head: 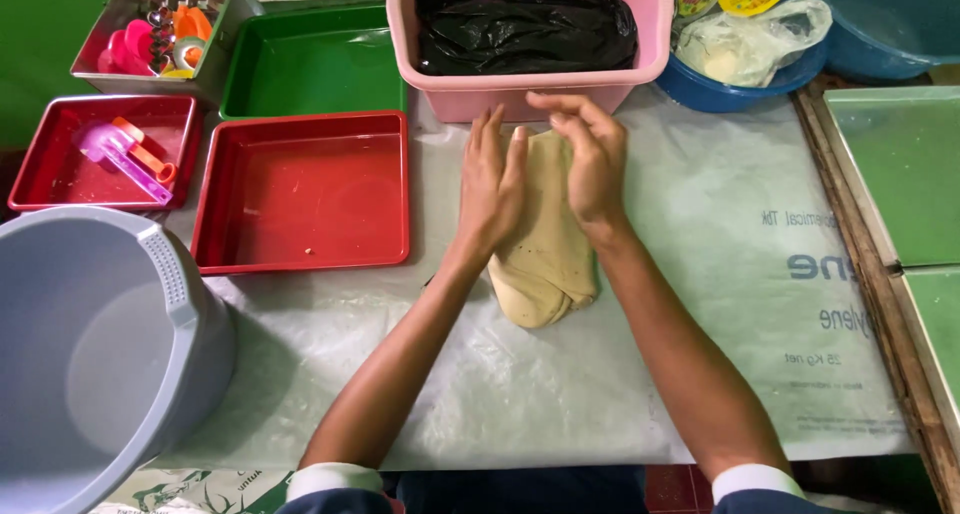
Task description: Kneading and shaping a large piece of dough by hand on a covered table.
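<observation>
My left hand (pixel 492 189) lies flat, fingers straight, against the dough (pixel 545 249); my right hand (pixel 592 159) curls loosely over its far end, gripping nothing. Both forearms reach forward. The one dough slab rests on the plastic sheet (pixel 700 304), before one pink tub (pixel 530 89), beside two red trays (pixel 300 189).
</observation>
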